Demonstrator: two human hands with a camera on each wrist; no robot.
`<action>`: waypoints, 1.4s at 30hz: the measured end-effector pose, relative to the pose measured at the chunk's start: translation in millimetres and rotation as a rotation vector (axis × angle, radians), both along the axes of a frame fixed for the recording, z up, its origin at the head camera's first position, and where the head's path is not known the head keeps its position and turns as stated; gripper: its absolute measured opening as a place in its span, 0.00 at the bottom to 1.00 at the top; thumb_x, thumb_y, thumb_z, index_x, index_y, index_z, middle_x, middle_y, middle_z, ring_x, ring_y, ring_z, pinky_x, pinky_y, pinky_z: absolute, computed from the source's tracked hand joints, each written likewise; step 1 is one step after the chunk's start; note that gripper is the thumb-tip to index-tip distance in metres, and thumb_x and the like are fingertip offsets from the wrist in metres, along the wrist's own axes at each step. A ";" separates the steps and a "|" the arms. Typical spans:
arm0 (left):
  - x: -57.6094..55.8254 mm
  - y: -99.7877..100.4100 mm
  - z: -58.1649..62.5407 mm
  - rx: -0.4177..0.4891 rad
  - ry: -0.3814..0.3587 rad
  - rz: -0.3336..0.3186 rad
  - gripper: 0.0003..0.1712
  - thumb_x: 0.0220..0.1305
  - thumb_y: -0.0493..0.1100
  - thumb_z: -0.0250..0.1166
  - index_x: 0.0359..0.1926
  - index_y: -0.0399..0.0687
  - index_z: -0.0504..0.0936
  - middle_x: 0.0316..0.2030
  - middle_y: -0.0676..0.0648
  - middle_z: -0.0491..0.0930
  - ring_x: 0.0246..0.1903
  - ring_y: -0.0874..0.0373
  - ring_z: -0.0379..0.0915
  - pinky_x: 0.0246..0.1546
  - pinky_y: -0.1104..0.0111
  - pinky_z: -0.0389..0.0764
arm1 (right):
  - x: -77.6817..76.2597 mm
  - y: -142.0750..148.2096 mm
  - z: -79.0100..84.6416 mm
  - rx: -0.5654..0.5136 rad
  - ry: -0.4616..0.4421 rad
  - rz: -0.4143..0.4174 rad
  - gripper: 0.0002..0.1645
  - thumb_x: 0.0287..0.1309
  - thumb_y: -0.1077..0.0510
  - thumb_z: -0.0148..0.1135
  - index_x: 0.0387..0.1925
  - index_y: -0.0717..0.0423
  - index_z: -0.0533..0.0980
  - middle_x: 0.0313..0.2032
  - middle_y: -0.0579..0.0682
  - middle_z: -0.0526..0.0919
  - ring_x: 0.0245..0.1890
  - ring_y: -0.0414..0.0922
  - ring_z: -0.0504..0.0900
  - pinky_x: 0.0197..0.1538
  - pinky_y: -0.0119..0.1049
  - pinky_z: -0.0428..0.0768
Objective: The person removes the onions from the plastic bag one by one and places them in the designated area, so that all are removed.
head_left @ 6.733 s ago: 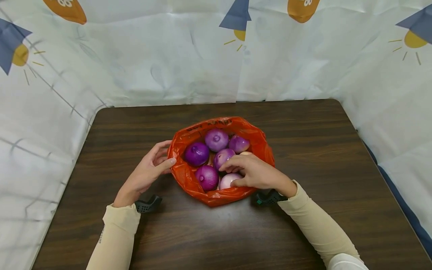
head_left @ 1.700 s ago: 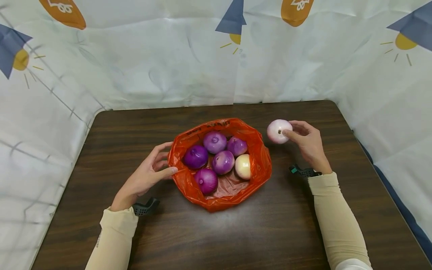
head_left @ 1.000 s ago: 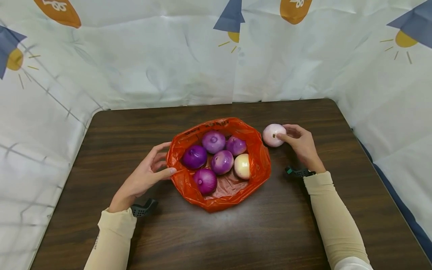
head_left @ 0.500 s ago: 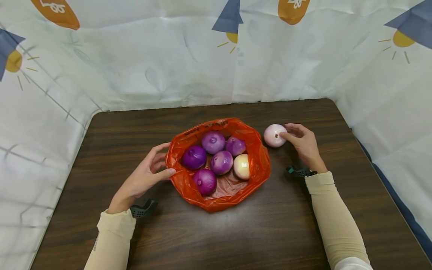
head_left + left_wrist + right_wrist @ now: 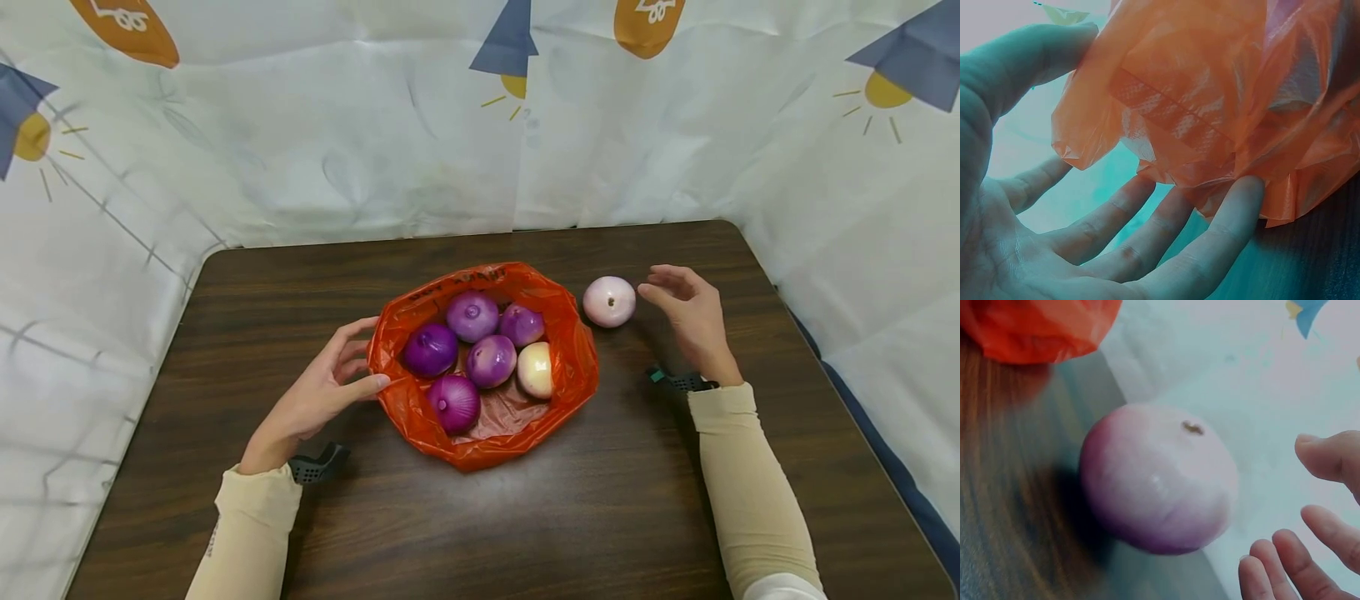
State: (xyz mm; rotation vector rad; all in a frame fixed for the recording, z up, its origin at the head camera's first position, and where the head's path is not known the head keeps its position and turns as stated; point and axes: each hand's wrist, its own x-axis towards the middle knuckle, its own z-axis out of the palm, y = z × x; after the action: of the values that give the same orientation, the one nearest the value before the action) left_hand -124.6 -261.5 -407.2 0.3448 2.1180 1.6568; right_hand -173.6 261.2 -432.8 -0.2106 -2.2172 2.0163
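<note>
A red plastic bag (image 5: 480, 454), wide at the mouth, sits on the table with several purple onions (image 5: 491, 362) in it. Among them is a paler, cream-coloured onion (image 5: 536, 370). My left hand (image 5: 311, 396) touches the bag's left side, thumb at the rim and fingers spread against the outside. In the left wrist view, the bag's plastic (image 5: 1179, 119) lies against the fingertips. Right of the bag, a pale pinkish onion (image 5: 609, 302) rests on the table by itself. Just beyond it my right hand (image 5: 693, 321) is apart from the onion, fingers loosely bent and holding nothing.
The dark wood-grain table (image 5: 525, 533) carries the bag. Behind it hangs a white printed sheet (image 5: 337, 142), which also rises on both sides. A dark wrist camera (image 5: 321, 463) is strapped at the left wrist, another camera (image 5: 678, 380) at the right.
My right hand took the pale onion from the bag and set it down to the right. It has now let go and drawn away rightward. The left hand stays at the bag.
</note>
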 end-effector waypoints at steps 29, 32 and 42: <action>5.9 2.5 16.1 -0.139 0.096 0.138 0.44 0.69 0.49 0.70 0.79 0.61 0.57 0.67 0.44 0.73 0.60 0.60 0.76 0.52 0.77 0.81 | 26.2 -97.2 90.0 0.156 0.274 0.342 0.24 0.61 0.65 0.72 0.59 0.55 0.80 0.49 0.45 0.86 0.49 0.44 0.85 0.56 0.25 0.84; 7.0 3.1 17.1 -0.147 0.107 0.142 0.43 0.69 0.48 0.70 0.78 0.62 0.58 0.65 0.43 0.74 0.55 0.64 0.77 0.52 0.75 0.81 | 27.5 -110.3 90.7 0.195 0.276 0.401 0.24 0.60 0.65 0.73 0.58 0.55 0.80 0.49 0.44 0.86 0.49 0.47 0.85 0.55 0.26 0.84; 10.0 2.3 18.6 -0.124 0.093 0.146 0.45 0.65 0.48 0.74 0.77 0.62 0.60 0.67 0.45 0.71 0.57 0.62 0.78 0.50 0.72 0.84 | 38.2 -151.1 86.2 0.262 0.293 0.576 0.27 0.56 0.66 0.76 0.57 0.58 0.79 0.53 0.56 0.85 0.48 0.41 0.85 0.56 0.32 0.85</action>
State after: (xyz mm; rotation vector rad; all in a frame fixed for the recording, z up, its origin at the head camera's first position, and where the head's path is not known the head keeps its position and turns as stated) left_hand -114.6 -259.2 -388.6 0.2379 2.3522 1.6051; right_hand -135.3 110.1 -346.6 0.7813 -2.4910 1.7834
